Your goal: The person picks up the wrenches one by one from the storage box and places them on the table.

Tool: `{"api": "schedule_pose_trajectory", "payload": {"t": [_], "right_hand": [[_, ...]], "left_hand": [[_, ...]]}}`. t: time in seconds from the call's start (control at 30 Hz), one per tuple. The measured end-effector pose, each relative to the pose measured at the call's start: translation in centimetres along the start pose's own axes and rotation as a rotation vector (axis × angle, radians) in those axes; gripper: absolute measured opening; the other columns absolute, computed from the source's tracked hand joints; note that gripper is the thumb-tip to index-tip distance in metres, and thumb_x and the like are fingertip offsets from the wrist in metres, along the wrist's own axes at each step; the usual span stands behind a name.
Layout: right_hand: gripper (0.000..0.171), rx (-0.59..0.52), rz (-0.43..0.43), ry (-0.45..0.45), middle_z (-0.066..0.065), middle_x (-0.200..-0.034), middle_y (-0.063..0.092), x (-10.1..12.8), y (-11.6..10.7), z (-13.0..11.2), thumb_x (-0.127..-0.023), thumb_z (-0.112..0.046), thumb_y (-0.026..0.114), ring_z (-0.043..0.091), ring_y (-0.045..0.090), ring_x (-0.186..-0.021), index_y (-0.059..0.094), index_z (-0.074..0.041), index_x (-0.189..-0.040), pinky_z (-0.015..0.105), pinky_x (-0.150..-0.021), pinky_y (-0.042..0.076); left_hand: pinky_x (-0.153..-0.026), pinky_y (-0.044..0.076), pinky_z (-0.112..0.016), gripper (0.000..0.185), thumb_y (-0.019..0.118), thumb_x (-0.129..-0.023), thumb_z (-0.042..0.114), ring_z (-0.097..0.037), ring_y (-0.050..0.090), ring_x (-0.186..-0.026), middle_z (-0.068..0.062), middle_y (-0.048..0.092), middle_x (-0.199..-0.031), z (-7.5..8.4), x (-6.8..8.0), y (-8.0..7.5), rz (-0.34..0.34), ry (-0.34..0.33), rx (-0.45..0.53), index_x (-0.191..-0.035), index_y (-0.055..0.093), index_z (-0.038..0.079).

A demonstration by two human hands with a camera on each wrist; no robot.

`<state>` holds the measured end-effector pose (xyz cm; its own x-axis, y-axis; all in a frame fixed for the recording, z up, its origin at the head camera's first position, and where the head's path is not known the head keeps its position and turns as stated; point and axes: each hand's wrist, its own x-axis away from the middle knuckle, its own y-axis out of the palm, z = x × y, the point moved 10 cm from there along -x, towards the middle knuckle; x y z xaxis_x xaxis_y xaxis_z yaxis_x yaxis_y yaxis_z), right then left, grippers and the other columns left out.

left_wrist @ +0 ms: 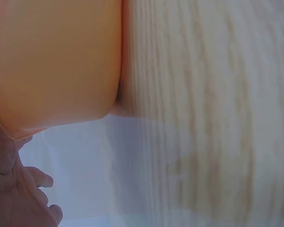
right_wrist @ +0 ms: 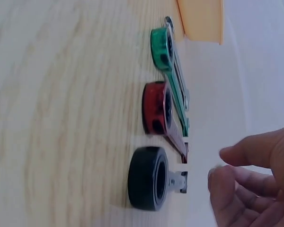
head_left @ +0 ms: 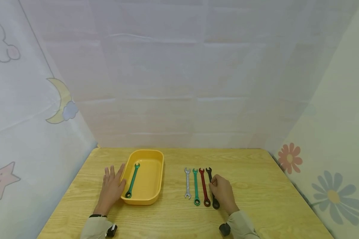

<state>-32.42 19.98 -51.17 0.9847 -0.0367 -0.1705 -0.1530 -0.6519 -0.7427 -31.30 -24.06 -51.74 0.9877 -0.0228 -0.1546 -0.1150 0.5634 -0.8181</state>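
My right hand (head_left: 222, 192) hovers low over the middle of a black wrench (head_left: 216, 203), the rightmost of a row on the wooden table. In the right wrist view its thumb and fingers (right_wrist: 227, 182) are loosely curled with a gap between them and nothing in it, just off the black wrench's ring end (right_wrist: 149, 178). Left of it lie a red wrench (head_left: 204, 186), a green wrench (head_left: 195, 186) and a silver wrench (head_left: 187, 182). My left hand (head_left: 111, 189) lies flat, fingers straight, its thumb against the left wall of a yellow tray (head_left: 151, 196). Another green wrench (head_left: 132, 181) lies in the tray.
The wooden table (head_left: 257, 186) is closed in by pale fabric walls at the back and on both sides. The left wrist view shows the tray's outer wall (left_wrist: 57, 61) close up, beside bare wood (left_wrist: 203, 94) and part of my left hand (left_wrist: 9, 189).
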Motion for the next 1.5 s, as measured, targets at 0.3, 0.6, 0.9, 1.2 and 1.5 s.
{"api": "schedule_pose_trajectory", "payload": {"t": [0.3, 0.6, 0.9, 1.2, 1.5], "right_hand": [[0.009, -0.038, 0.086, -0.055, 0.002, -0.072, 0.061, -0.1, -0.2, -1.3, -0.087, 0.0, 0.073, 0.01, 0.055, -0.058, 0.066, 0.002, -0.092, 0.023, -0.049, 0.045], [0.012, -0.189, 0.058, -0.041, 0.009, -0.079, 0.062, -0.1, 0.2, -2.9, -0.091, 0.003, 0.068, 0.016, 0.062, -0.053, 0.064, 0.007, -0.102, 0.02, -0.046, 0.052], [0.012, -0.114, 0.136, -0.136, 0.005, -0.077, 0.066, -0.8, -0.4, -5.2, -0.088, -0.002, 0.074, 0.012, 0.06, -0.064, 0.067, 0.003, -0.097, 0.021, -0.052, 0.05], [0.012, -0.273, 0.096, -0.112, 0.008, -0.081, 0.064, -1.2, 0.2, -6.2, -0.09, 0.001, 0.071, 0.018, 0.064, -0.065, 0.065, 0.003, -0.101, 0.027, -0.048, 0.056], [0.016, -0.262, 0.081, -0.136, 0.01, -0.084, 0.064, -1.7, 0.6, -7.9, -0.089, 0.003, 0.07, 0.016, 0.064, -0.068, 0.065, 0.004, -0.104, 0.021, -0.048, 0.054]], "left_hand": [[-0.112, 0.003, -0.073, 0.064, 0.05, -0.104, 0.019, -0.058, -0.008, -0.144, -0.042, 0.003, -0.157, 0.1, 0.1, 0.0, -0.011, -0.012, 0.003, -0.16, 0.022, 0.01], [-0.111, 0.005, -0.074, 0.064, 0.051, -0.103, 0.018, -0.059, -0.007, -0.144, -0.042, 0.004, -0.157, 0.3, 0.2, -0.2, -0.004, -0.008, 0.006, -0.16, 0.022, 0.01], [-0.112, 0.003, -0.073, 0.064, 0.051, -0.103, 0.019, -0.057, -0.01, -0.145, -0.042, 0.003, -0.157, 0.2, 0.2, -0.1, -0.003, -0.011, 0.008, -0.16, 0.021, 0.01], [-0.112, 0.004, -0.073, 0.064, 0.051, -0.103, 0.019, -0.058, -0.009, -0.145, -0.042, 0.003, -0.157, 0.1, 0.1, -0.1, -0.001, -0.01, 0.005, -0.16, 0.022, 0.01], [-0.113, 0.003, -0.072, 0.064, 0.051, -0.103, 0.019, -0.057, -0.01, -0.145, -0.042, 0.004, -0.156, -0.1, 0.0, 0.1, 0.001, -0.008, 0.012, -0.16, 0.022, 0.01]]}}
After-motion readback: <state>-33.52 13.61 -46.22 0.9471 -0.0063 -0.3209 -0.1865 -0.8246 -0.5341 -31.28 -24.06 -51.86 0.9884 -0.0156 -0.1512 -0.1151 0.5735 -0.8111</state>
